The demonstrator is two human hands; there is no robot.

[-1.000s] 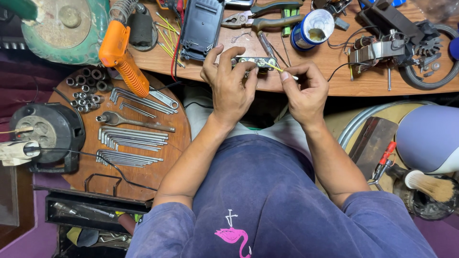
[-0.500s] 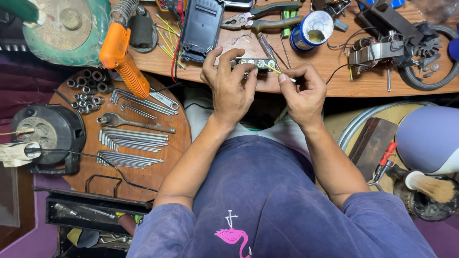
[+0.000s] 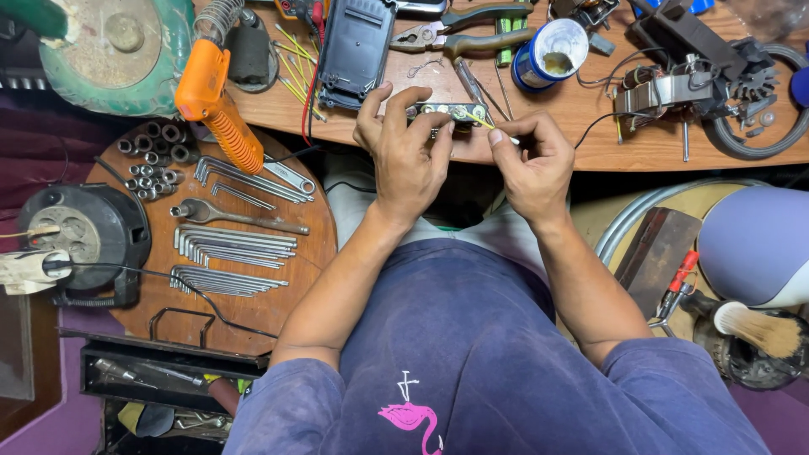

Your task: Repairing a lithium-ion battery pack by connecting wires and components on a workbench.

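Black component strip (image 3: 447,111) pinched by left hand (image 3: 404,156); right hand (image 3: 531,164) beside.

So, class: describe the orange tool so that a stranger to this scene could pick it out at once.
Start at the wooden workbench along the top, then go to its left end. The orange soldering gun lies there, its ribbed handle overhanging the round wooden table. It is the only bright orange thing, with a coiled metal spring at its top.

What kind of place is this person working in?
Most likely a small repair workshop for electrical or power tools. The wooden bench is crowded with pliers, an orange soldering gun and a bare motor, and a round board holds wrenches and sockets.
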